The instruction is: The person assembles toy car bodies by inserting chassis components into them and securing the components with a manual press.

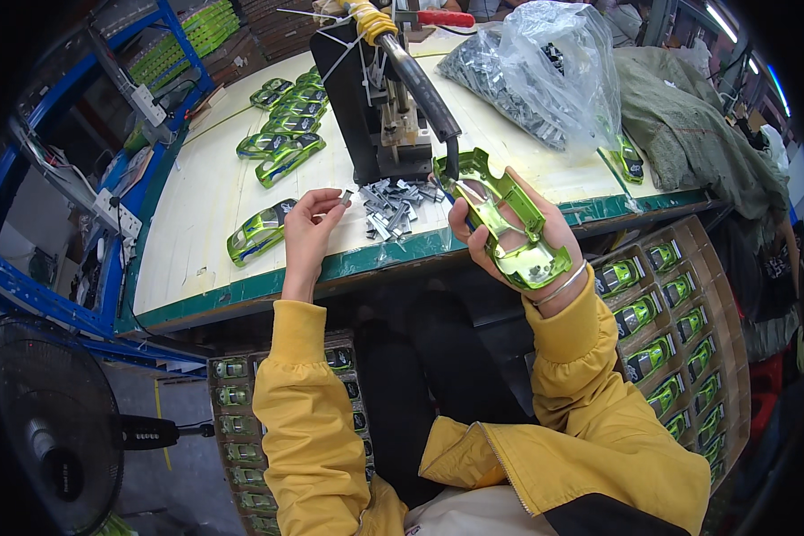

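Note:
My right hand (pixel 558 234) grips a shiny green toy car body (pixel 512 234), its hollow underside turned up toward me. Between the thumb and fingertips of my left hand (pixel 309 230) is a small grey plastic piece (pixel 347 196). A loose heap of similar small grey pieces (pixel 391 213) lies near the table's front edge, between my hands. One green car body (pixel 259 232) rests on the table just left of my left hand. Farther back on the left stand several more car bodies (pixel 290 156) in a row.
A black upright machine (pixel 348 107) stands mid-table, its hose (pixel 420 85) reaching down to the held car body. Behind it to the right sits a clear bag of grey parts (pixel 509 85). Trays of car bodies flank my legs, one tray (pixel 719 304) at right. A fan (pixel 49 429) stands lower left.

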A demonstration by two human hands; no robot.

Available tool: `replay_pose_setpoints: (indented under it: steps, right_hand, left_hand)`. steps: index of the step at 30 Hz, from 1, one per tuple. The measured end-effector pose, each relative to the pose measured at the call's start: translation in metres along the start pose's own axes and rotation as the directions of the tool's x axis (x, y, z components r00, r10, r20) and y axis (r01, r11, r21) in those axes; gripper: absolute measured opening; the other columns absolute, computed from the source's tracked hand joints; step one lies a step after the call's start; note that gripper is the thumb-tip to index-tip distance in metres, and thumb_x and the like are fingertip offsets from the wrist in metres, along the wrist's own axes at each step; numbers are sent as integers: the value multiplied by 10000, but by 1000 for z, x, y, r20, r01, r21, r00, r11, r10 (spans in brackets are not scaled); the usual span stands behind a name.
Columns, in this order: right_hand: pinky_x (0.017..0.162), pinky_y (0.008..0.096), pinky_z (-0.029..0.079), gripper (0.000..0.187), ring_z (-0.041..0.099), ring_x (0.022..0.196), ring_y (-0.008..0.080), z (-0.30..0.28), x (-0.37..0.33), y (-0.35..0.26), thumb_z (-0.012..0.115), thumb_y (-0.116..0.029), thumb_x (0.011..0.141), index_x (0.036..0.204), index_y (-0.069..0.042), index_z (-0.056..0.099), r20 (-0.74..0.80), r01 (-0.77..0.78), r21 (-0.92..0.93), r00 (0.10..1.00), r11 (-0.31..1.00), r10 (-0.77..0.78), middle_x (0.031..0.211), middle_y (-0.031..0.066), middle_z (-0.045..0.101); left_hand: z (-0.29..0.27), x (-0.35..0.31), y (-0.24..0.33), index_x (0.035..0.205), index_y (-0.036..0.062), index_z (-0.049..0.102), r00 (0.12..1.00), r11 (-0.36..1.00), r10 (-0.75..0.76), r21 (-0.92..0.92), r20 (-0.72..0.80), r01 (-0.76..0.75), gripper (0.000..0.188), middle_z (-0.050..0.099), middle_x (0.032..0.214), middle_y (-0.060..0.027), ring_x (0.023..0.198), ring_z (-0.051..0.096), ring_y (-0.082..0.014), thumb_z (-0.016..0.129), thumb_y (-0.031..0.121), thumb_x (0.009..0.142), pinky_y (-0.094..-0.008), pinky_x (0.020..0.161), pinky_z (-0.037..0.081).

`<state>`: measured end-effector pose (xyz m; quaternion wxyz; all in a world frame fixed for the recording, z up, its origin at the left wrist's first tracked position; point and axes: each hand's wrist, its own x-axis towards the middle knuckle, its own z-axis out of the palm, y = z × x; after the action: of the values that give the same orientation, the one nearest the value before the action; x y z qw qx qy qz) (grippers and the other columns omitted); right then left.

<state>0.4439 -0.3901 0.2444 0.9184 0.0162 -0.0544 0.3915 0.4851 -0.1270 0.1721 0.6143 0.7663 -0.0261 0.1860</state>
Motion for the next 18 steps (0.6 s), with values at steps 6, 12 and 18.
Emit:
replay_pose_setpoints:
  steps: [6, 12, 18]
  right_hand:
    - [683, 376, 457, 395, 453, 958, 288, 4, 0, -4, 367, -313, 897, 1080, 25, 457, -33, -25, -7, 999, 1000, 24, 1033, 192, 480]
    - [661, 362, 456, 364, 451, 951, 280, 6, -1, -9, 380, -300, 896, 1060, 11, 471, -69, -49, -49, 997, 998, 45, 1024, 182, 481]
    - [654, 357, 455, 355, 452, 949, 275, 7, -2, -11, 380, -303, 896, 1049, 1, 484, -101, -59, -58, 993, 997, 53, 1013, 165, 490]
  left_hand:
    - [-3, 0, 2, 943, -16, 559, 999, 999, -19, 47, 36, 18, 193, 612, 872, -83, 813, 572, -110, 579, 24, 755, -205, 694, 416]
    - [0, -1, 4, 849, 17, 614, 999, 1000, -10, 15, 37, 9, 136, 619, 787, -21, 709, 536, -66, 615, 62, 720, -201, 596, 373]
    - [-1, -2, 4, 835, 16, 618, 999, 999, -8, 47, 53, 5, 125, 618, 769, -16, 700, 532, -65, 613, 66, 722, -203, 590, 374]
